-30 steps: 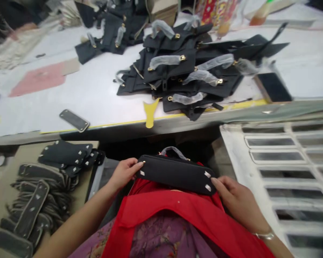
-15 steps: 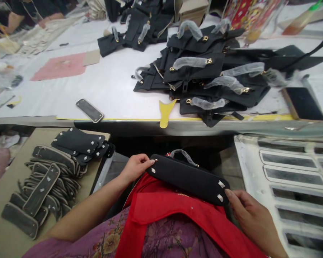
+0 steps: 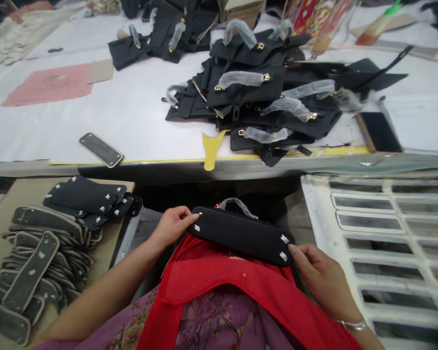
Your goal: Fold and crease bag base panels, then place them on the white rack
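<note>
A long black rounded panel (image 3: 241,236) with small white tabs near its ends lies across my lap, over a red apron (image 3: 219,287). My left hand (image 3: 173,224) pinches its left end, the thumb beside a small metal stud. At the right end, my right hand (image 3: 316,270) grips the edge between thumb and curled fingers. Just behind the panel shows a handle wrapped in clear plastic (image 3: 237,203) with gold fittings; what it is fixed to is mostly hidden.
On the left board stand black panels with white tabs (image 3: 82,194) and a heap of pale-edged strips (image 3: 51,248). Black bag pieces (image 3: 248,92), a yellow template (image 3: 210,150), a single strip (image 3: 101,149) and a phone (image 3: 379,131) lie on the table. A white slatted rack (image 3: 372,257) stands right.
The view has swung to the right, so the surroundings appear shifted left. Both hands keep the same hold on the black panel.
</note>
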A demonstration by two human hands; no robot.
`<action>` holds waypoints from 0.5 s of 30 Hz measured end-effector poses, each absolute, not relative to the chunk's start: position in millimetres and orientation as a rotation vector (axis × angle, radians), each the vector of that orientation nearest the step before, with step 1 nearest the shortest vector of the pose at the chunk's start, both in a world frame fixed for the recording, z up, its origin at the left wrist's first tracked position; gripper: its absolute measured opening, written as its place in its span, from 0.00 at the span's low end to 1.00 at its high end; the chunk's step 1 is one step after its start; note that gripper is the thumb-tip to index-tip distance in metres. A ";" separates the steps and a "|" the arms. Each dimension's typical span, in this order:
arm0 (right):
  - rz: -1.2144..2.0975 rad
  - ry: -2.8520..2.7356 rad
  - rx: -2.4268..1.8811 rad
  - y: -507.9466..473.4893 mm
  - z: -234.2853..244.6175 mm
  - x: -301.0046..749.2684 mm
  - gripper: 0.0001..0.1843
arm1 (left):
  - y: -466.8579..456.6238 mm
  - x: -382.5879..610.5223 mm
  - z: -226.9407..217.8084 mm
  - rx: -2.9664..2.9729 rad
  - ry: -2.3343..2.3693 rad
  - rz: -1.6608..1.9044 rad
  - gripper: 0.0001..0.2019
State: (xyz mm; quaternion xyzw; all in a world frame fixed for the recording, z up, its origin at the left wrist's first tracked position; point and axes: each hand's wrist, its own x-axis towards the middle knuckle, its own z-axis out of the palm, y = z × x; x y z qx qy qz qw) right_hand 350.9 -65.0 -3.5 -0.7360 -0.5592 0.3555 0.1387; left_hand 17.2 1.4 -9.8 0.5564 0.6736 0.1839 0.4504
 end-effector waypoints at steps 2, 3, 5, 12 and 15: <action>1.013 -1.647 -2.097 -65.2 -4.8 351.8 0.21 | 3.2 17.6 -9.7 1.443 1.680 0.405 0.20; 1.002 -1.661 -2.092 -64.9 -5.1 352.1 0.21 | 4.3 17.3 -9.7 1.488 1.686 0.373 0.20; 0.988 -1.673 -2.090 -64.3 -5.8 352.6 0.21 | 6.6 15.2 -8.7 1.593 1.694 0.283 0.21; 0.975 -1.652 -2.069 -66.4 -8.2 354.1 0.19 | 12.3 25.6 9.3 2.251 1.694 0.109 0.14; 0.943 -1.646 -2.051 -67.1 -7.3 355.0 0.18 | 10.9 65.2 10.7 2.472 1.344 0.248 0.17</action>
